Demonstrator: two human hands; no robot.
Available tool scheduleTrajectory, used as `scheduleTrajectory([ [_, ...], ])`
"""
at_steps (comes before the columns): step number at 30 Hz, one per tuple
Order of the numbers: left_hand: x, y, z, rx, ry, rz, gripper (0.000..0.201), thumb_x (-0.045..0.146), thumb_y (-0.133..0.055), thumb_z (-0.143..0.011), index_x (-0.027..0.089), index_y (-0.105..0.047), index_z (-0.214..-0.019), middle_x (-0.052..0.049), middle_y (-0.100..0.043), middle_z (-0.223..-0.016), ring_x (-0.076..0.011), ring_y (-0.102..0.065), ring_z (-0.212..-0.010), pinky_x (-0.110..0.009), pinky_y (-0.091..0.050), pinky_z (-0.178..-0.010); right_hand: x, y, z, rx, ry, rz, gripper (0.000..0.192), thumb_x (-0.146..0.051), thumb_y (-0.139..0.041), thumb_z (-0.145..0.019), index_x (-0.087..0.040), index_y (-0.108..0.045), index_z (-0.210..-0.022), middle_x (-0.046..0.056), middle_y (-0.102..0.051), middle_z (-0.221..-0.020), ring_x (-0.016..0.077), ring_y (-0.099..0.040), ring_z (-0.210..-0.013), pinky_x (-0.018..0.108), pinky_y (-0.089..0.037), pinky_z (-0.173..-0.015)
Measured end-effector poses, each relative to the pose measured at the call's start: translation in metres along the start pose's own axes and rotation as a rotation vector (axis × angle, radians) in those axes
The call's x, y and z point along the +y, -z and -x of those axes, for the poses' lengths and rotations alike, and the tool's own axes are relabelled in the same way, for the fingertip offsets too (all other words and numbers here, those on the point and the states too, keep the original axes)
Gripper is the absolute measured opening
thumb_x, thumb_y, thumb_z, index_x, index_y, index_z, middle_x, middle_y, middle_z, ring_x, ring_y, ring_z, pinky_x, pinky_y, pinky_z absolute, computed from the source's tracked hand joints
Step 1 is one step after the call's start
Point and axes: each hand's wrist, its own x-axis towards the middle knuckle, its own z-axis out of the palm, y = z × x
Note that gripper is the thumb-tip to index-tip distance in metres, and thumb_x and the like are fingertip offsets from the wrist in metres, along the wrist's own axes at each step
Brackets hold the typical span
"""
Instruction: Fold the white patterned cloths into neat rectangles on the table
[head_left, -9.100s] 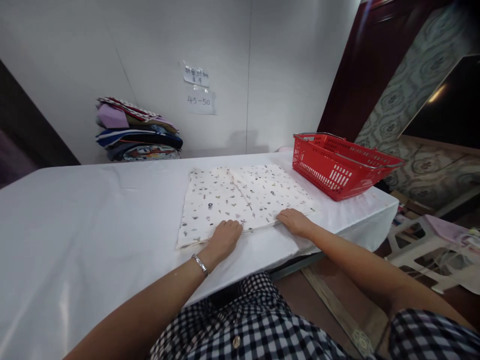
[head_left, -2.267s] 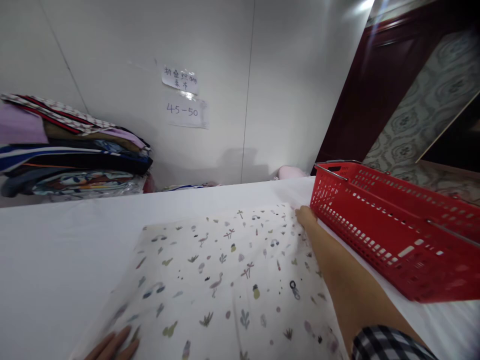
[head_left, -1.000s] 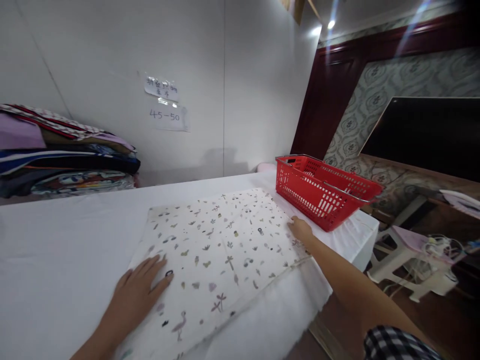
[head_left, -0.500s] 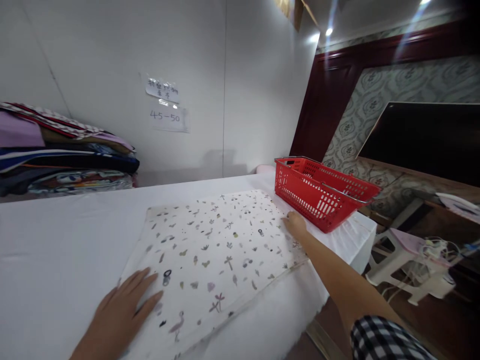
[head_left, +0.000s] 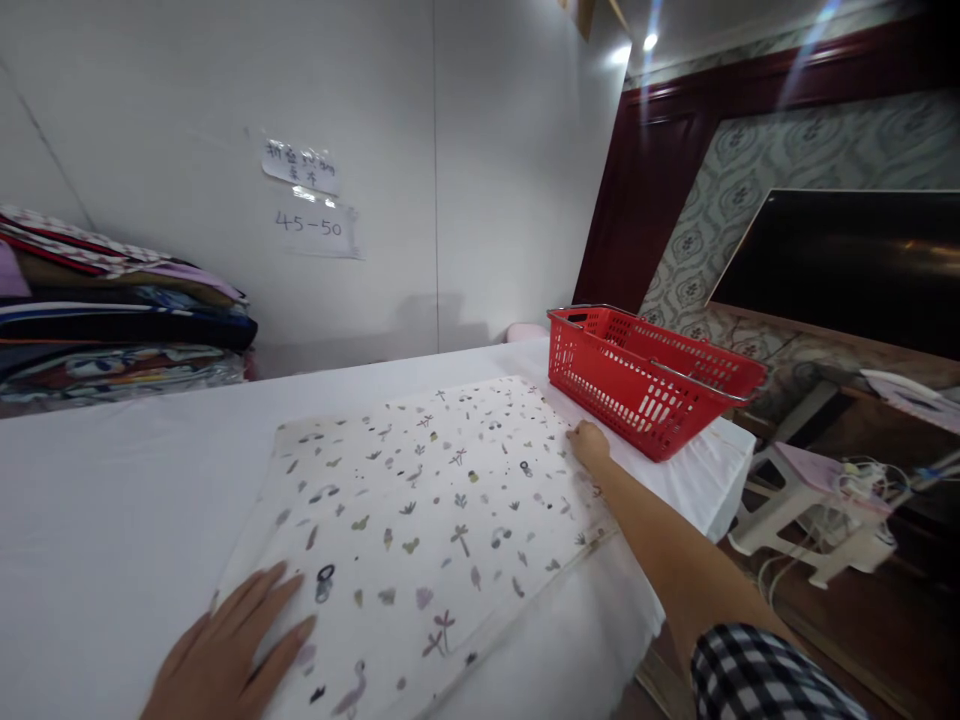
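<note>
A white cloth (head_left: pixel 420 500) printed with small palms, flamingos, rainbows and leaves lies spread flat on the white-covered table (head_left: pixel 135 490). My left hand (head_left: pixel 225 645) rests on its near left corner, palm down, with the fingers stretched out. At the cloth's right edge, my right hand (head_left: pixel 590 445) has its fingers curled closed on the fabric; the fingertips are partly hidden. Just beyond that hand stands a red plastic basket (head_left: pixel 600 375) with metal handles.
A stack of folded fabrics (head_left: pixel 127 325) sits at the far left by the grey wall panel (head_left: pixel 360 80). Paper signs (head_left: pixel 311 225) are taped to the panel. To the right, below the television (head_left: pixel 847 270), a stool (head_left: pixel 806 480) carries cables.
The view has shifted slightly, and the cloth sits a little lower and further left in it. Both hands stay at the same parts of the cloth.
</note>
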Motion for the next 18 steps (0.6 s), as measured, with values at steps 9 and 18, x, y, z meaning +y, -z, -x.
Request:
scheduleTrajectory([
  [9,-0.0012,-0.0036,0.0017,0.012,0.002,-0.003,0.052,0.050,-0.041,-0.081,0.028,-0.055,-0.126,-0.001,-0.047,-0.138,-0.0279,-0.036,-0.132,-0.048,-0.030,-0.110,-0.0023,0.0034,-0.0041,-0.055,-0.007,0.004,0.031,-0.036,-0.049,-0.087,-0.014,-0.060,-0.106,0.013,-0.064,-0.111,0.0228,-0.059,-0.103,0.028,-0.045,-0.080],
  [18,-0.0033,-0.0060,0.0004,0.029,-0.018,-0.018,0.051,0.049,-0.039,-0.082,0.026,-0.056,-0.125,-0.003,-0.048,-0.138,-0.0279,-0.037,-0.132,-0.048,-0.029,-0.110,-0.0069,0.0051,0.0000,-0.039,0.011,-0.005,0.027,-0.028,-0.045,-0.089,-0.013,-0.058,-0.107,0.015,-0.063,-0.112,0.0222,-0.058,-0.105,0.029,-0.043,-0.082],
])
